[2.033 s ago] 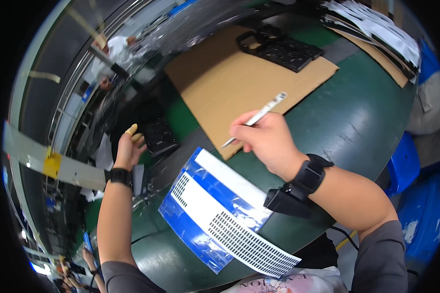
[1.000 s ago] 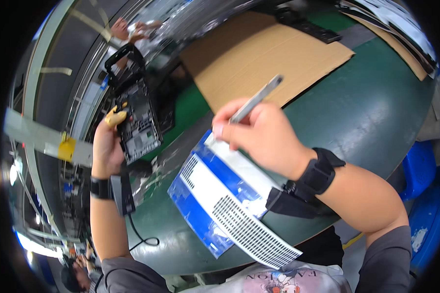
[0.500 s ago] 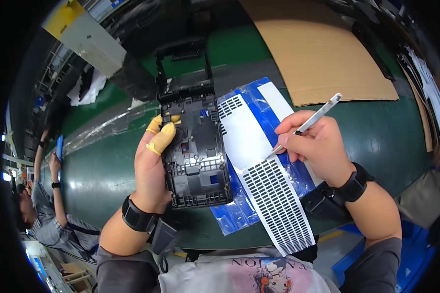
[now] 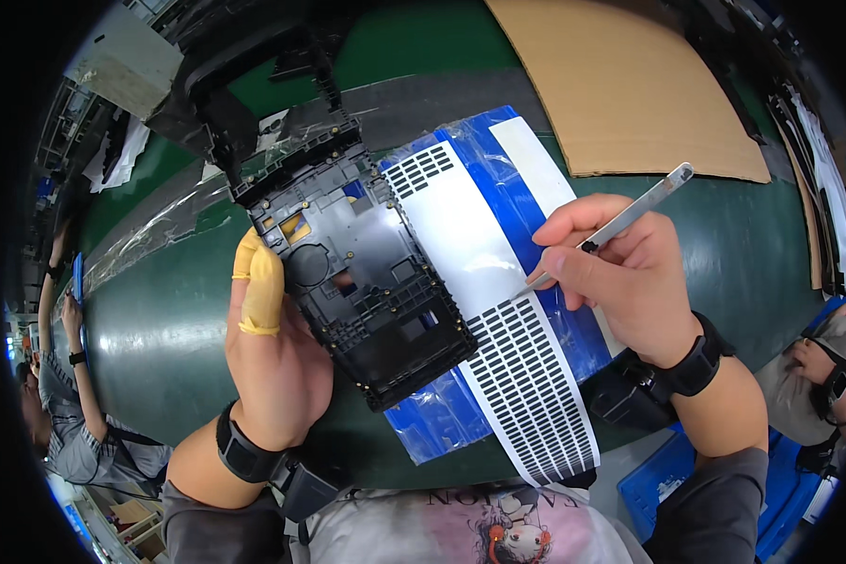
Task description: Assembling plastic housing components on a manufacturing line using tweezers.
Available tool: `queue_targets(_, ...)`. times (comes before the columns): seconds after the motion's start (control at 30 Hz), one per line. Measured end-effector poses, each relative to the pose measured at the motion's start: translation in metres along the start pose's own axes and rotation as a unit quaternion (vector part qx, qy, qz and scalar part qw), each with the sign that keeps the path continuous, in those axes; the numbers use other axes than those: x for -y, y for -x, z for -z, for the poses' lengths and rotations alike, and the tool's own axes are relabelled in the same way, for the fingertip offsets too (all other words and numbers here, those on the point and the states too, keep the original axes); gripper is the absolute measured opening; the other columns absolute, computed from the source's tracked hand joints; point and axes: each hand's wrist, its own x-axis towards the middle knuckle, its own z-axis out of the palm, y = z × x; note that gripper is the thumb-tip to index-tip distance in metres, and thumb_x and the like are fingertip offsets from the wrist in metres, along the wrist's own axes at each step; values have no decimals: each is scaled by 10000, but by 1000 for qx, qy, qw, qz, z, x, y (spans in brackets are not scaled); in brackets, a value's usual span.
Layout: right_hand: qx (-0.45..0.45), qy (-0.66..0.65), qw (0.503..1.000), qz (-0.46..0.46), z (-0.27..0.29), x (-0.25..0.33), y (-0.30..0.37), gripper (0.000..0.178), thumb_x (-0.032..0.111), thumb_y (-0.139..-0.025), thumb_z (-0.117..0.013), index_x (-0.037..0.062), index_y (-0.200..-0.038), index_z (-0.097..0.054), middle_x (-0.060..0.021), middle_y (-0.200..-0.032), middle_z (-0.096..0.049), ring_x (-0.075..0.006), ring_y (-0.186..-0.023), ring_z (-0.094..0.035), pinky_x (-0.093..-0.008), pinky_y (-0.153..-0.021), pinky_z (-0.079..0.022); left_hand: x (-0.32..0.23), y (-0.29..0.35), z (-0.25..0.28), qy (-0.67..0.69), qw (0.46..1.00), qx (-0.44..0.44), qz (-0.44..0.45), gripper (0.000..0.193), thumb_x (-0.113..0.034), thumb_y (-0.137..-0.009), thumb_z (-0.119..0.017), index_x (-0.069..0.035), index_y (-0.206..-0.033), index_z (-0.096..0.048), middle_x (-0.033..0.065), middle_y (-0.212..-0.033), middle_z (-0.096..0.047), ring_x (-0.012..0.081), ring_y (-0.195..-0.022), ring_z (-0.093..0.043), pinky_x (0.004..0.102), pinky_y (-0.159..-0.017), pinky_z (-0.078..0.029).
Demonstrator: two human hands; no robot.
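Observation:
My left hand [image 4: 277, 362], with yellow finger cots on some fingers, grips a black plastic housing [image 4: 357, 258] by its left side. The housing is tilted, its open frame end pointing to the far left, and it overlaps part of the label sheet. My right hand [image 4: 625, 282] pinches metal tweezers [image 4: 644, 202]. Their tip meets the white sheet [image 4: 461, 240] at the upper edge of its rows of small black rectangular stickers. Under the sheet lies a blue plastic-wrapped pad [image 4: 489, 188]. Whether a sticker is at the tip, I cannot tell.
A large brown cardboard sheet [image 4: 630, 94] lies at the far right of the green table [image 4: 160, 329]. A grey box-like object [image 4: 127, 66] stands at the far left. Other people sit at the left and right edges. Blue bins [image 4: 649, 475] stand below right.
My left hand has turned the housing, its far end swinging to the left and its face tilting. My right hand with the tweezers has shifted slightly right, the tip staying by the stickers.

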Motion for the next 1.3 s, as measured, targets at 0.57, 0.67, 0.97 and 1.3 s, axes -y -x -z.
queue_targets(0.57, 65, -10, 997, 40, -29, 21, 25, 188, -6, -729, -555, -34, -899, -480, -159, -748, -621, -166, -701, -602, -242, -654, -451, -7, 16, -35, 92, 980, 93, 147, 426, -233, -888, -361, -59, -1255, -233, 141, -1183, -426, 236, -1024, -495, 375, -857, -434)
queue_targets(0.67, 65, 0, 997, 29, -30, 20, 27, 180, 3, -734, -562, -31, -894, -485, -155, -752, -624, -160, -698, -600, -245, -660, -454, -8, 16, -30, 100, 977, 120, 147, 436, -242, -886, -366, -62, -1259, -228, 146, -1190, -419, 250, -1046, -480, 381, -860, -432)
queue_targets(0.97, 54, -27, 998, 29, -34, 18, 29, 161, -8, -749, -546, -35, -895, -483, -164, -751, -619, -170, -709, -604, -248, -663, -466, -8, 18, -29, 97, 978, 111, 147, 437, -239, -887, -364, -60, -1260, -225, 155, -1213, -393, 272, -1080, -452, 409, -880, -418)
queue_targets(1.3, 49, -14, 998, 38, -21, 14, 27, 165, -21, -750, -552, -42, -901, -488, -148, -752, -612, -181, -715, -609, -260, -665, -480, 2, 20, -31, 63, 980, 82, 169, 546, -168, -823, -508, -55, -1267, -210, 142, -1197, -405, 264, -1070, -457, 406, -904, -390)
